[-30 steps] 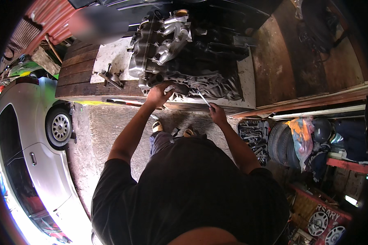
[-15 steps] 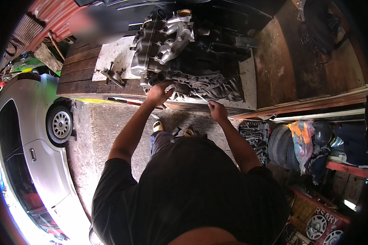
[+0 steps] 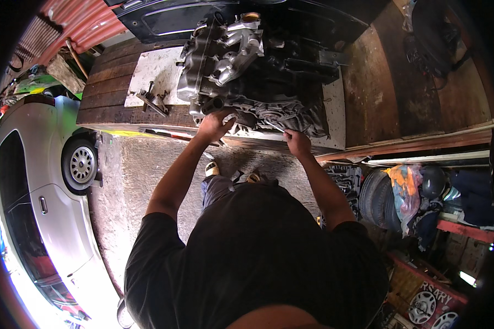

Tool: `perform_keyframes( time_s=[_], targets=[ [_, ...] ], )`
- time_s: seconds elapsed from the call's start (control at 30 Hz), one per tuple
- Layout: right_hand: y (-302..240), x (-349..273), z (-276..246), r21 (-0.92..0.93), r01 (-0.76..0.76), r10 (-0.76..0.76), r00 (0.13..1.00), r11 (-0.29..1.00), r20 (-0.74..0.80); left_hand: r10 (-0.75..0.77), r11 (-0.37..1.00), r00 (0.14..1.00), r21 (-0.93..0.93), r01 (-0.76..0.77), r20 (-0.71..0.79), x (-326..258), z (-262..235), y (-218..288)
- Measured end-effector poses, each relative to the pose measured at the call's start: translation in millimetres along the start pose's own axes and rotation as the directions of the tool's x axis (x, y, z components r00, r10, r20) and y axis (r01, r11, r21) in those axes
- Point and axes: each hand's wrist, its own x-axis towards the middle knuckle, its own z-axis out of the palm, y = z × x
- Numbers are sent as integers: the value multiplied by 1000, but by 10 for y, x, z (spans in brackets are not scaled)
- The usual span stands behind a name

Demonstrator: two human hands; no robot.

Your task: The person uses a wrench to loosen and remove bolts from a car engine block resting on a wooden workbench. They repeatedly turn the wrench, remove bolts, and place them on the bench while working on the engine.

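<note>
Engine [image 3: 244, 82] lay at twelve o'clock in your view, on top of a wooden bench [image 3: 107, 82] with a pale board [image 3: 335, 118] under it. Your hands were apart from each other, both at the engine's near side. Your left hand [image 3: 212, 127], toward its seven o'clock, rested against the dark lower part; you couldn't tell from this angle whether its fingers were closed around anything. Your right hand [image 3: 297, 143], toward five o'clock, was clamped on a thin metal rod [image 3: 274, 127], its far end slanting up to the engine's near edge. Loose metal pieces [image 3: 155, 104] lay at ten o'clock on the bench, a pale car [image 3: 60, 219] stood at nine, and tyres [image 3: 377, 197] stood between three and four, beside an open tool case [image 3: 344, 181].
</note>
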Motion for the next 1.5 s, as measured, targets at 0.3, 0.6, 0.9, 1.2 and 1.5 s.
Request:
perform_keyframes(
  time_s=[0.3, 0.6, 0.9, 1.2, 1.5],
  targets=[
    [0, 76, -49, -65, 54, -55, 998, 996, -7, 49, 998, 998, 50, -47, -32, -9, -25, 61],
    [15, 122, -66, -93, 80, -81, 997, 992, -12, 59, 995, 997, 84, -56, -43, 4, -2, 39],
    [10, 144, -80, -91, 96, -98, 995, 991, -19, 39, 996, 999, 84, -37, -22, 13, 34, -53],
    [107, 235, -33, -99, 134, -139, 990, 986, -40, 26, 996, 999, 83, -23, -30, 4, 17, -5],
    [48, 263, -122, -186, 159, -159, 987, 970, 17, 9, 999, 1000, 33, -9, -11, 2, 13, -9]
  ],
)
